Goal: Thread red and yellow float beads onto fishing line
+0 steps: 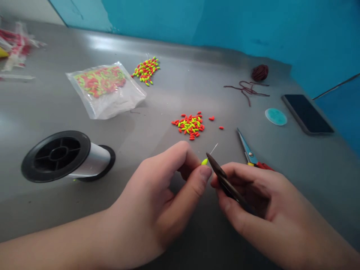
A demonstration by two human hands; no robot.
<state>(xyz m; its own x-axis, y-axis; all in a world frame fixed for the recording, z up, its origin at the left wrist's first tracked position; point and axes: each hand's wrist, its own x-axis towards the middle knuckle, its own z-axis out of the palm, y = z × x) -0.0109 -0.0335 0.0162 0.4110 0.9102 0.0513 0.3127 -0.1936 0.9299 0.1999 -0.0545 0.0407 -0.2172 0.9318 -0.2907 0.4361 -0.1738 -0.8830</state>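
Between thumb and forefinger, my left hand (165, 187) pinches a yellow-green oval bead (204, 161). A short, thin clear line (214, 148) sticks up past the bead to the right. My right hand (261, 202) is closed around dark metal pliers (223, 178), whose pointed tip is right beside the bead and the line. I cannot tell whether the jaws touch the line. Just beyond my hands lies a small pile of red and yellow-green beads (190, 125). Scissors (249, 150) with red and yellow handles lie behind my right hand, which partly hides them.
A large spool (92, 161) of clear line lies left. Farther back are a plastic bag (112, 101) of beads and another bead pile (147, 70). To the right are dark cord pieces (246, 89), a cord ball (260, 72), a turquoise disc (276, 116) and a phone (306, 113).
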